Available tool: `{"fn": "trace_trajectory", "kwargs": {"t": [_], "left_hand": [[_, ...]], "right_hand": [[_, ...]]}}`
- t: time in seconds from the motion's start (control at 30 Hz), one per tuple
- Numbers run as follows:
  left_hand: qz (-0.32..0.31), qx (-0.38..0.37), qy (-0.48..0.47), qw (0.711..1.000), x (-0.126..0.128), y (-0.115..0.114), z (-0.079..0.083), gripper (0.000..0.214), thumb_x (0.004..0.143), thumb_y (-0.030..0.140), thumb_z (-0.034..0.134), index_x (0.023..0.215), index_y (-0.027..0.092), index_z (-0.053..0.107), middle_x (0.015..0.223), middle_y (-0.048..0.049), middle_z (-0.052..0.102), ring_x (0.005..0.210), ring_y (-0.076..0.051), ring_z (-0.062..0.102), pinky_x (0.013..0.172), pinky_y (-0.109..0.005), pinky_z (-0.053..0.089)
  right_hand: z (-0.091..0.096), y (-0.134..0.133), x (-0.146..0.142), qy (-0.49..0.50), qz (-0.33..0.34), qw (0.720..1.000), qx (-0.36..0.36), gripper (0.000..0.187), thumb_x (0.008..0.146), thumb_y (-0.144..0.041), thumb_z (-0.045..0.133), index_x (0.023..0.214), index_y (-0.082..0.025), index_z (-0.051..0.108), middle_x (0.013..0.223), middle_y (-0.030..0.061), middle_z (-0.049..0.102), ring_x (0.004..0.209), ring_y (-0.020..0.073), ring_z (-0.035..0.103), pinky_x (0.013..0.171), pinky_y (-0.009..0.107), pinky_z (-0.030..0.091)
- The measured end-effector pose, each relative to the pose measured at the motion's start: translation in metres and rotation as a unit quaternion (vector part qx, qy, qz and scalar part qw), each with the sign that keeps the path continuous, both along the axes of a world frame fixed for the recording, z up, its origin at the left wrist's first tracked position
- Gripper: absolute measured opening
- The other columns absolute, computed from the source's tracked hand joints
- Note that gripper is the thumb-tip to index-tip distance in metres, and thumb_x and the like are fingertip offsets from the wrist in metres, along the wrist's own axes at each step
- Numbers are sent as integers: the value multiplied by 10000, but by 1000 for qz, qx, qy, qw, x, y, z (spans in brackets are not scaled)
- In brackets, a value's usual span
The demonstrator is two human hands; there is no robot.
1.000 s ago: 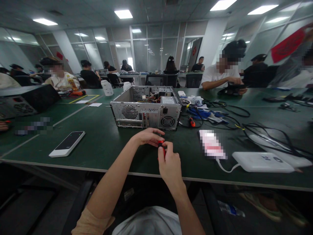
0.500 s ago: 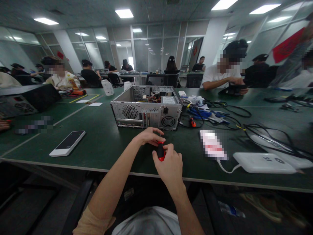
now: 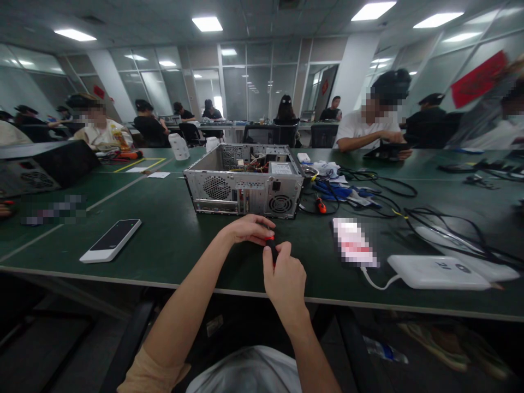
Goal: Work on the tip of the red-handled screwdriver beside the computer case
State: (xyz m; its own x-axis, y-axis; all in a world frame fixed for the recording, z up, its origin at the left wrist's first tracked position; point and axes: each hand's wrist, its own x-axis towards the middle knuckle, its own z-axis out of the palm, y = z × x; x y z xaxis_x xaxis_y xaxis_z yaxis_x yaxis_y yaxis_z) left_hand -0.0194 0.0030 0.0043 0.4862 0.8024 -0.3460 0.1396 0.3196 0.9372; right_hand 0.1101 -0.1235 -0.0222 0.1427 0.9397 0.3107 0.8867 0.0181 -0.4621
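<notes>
Over the near part of the green table (image 3: 176,240), my right hand (image 3: 285,281) is wrapped round a black and red screwdriver (image 3: 271,246). My left hand (image 3: 248,229) is pinched at the tool's far end, fingers curled. What the tip touches is hidden by the fingers. An open metal computer case (image 3: 245,185) stands just beyond both hands, its rear panel with fan grilles facing me.
A white phone (image 3: 111,240) lies at the left. A white power bank (image 3: 438,272) with a cable lies at the right, beside a blurred card. Black cables (image 3: 446,224) and small tools (image 3: 320,204) spread at the right. Another case (image 3: 41,166) sits far left. Several people sit around.
My right hand has shifted its hold along the screwdriver handle, first pulling back a little, then sliding up over it. The left hand has stayed at the tip.
</notes>
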Motion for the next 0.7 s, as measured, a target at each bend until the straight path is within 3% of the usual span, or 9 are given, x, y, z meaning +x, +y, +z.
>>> {"fn": "trace_trajectory", "kwargs": {"t": [0.2, 0.27, 0.37, 0.7], "left_hand": [[16, 6, 9, 1000, 0, 1, -3, 575, 509, 185, 929, 1002, 133, 637, 831, -59, 712, 741, -176, 701, 771, -372, 585], [19, 9, 12, 1000, 1, 1, -3, 588, 502, 185, 933, 1003, 129, 631, 822, -62, 713, 741, -186, 703, 748, -372, 591], [33, 16, 22, 999, 4, -1, -1, 587, 485, 186, 941, 976, 125, 625, 787, -55, 708, 724, -186, 701, 724, -361, 598], [46, 51, 69, 995, 8, -4, 1, 507, 522, 268, 933, 911, 129, 638, 768, -36, 700, 653, -137, 671, 699, -313, 583]], "right_hand": [[2, -2, 2, 7, 28, 999, 31, 364, 864, -518, 597, 1025, -207, 496, 960, 104, 692, 913, 301, 656, 762, 354, 380], [2, -3, 3, -1, 40, 999, 26, 392, 826, -482, 649, 1061, -213, 489, 964, 93, 699, 895, 294, 661, 772, 358, 376], [2, -2, 3, -3, 38, 999, 17, 298, 849, -398, 620, 1037, -210, 484, 897, 74, 708, 816, 262, 669, 763, 344, 367], [8, -2, -1, 3, 12, 1000, -16, 208, 952, -410, 484, 950, -202, 477, 784, 69, 701, 711, 247, 676, 652, 299, 337]]}}
